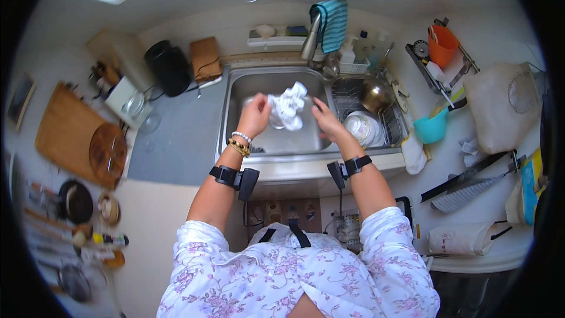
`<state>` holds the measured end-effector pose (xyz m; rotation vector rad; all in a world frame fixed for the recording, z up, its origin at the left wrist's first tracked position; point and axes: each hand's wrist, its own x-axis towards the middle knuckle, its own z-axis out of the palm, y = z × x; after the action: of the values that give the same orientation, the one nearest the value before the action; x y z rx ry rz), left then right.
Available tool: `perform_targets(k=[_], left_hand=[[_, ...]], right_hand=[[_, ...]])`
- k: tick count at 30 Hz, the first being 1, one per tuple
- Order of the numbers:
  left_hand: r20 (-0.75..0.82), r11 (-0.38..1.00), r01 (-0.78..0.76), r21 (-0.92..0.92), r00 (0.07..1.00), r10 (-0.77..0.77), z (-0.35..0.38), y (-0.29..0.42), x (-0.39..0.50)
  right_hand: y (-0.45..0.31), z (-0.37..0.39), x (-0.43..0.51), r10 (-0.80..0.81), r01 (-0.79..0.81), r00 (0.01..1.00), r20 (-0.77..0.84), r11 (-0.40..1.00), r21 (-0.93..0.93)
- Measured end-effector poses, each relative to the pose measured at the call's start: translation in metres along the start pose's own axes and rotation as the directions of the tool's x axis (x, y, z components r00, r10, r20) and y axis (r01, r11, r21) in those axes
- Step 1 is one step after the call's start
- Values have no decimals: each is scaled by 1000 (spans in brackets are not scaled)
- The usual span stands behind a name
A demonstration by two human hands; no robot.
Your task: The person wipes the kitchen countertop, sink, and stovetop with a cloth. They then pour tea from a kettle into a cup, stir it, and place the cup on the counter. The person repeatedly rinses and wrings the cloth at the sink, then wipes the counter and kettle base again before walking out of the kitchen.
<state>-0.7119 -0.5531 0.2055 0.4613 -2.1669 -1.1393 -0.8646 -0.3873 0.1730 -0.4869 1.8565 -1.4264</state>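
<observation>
Over the stainless steel sink (pixel 309 143), my left hand (pixel 254 115) pinches the edge of a crumpled white cloth (pixel 290 105) between thumb and fingers. The cloth is bunched up, slightly blurred, and hangs above the basin. Just right of it is my right hand (pixel 327 119), fingers apart and holding nothing; a small gap separates it from the cloth. Part of the sink floor and the drain area are hidden behind the cloth. A bracelet of pale beads (pixel 241 136) circles my left wrist, and both forearms wear black straps with small boxes.
Right of the basin, a dish rack (pixel 390 128) holds stacked bowls (pixel 358 129) and a metal pot (pixel 376 93). A striped teal towel (pixel 334 26) drapes over the faucet (pixel 311 37). On the left counter stands a black canister (pixel 167 68). A turquoise ladle (pixel 430 128) hangs at right.
</observation>
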Motion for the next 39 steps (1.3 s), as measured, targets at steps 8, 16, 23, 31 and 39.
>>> perform_targets(k=[8,16,23,31,39], left_hand=[[228,992,-53,112,973,26,60,-85,104],[441,896,352,-270,873,-210,92,-106,152],[522,767,489,-416,819,-239,137,-113,169],[385,796,405,-450,892,-237,111,-136,177],[432,802,432,-412,868,-245,130,-118,187]], right_hand=[[21,-74,139,-148,15,975,-167,790,-613],[-35,-82,195,-213,38,975,-64,443,-896],[-17,-71,197,-554,555,803,220,562,-613],[2,-50,226,-208,233,937,279,971,-58],[-8,-49,230,-200,83,946,254,909,409]])
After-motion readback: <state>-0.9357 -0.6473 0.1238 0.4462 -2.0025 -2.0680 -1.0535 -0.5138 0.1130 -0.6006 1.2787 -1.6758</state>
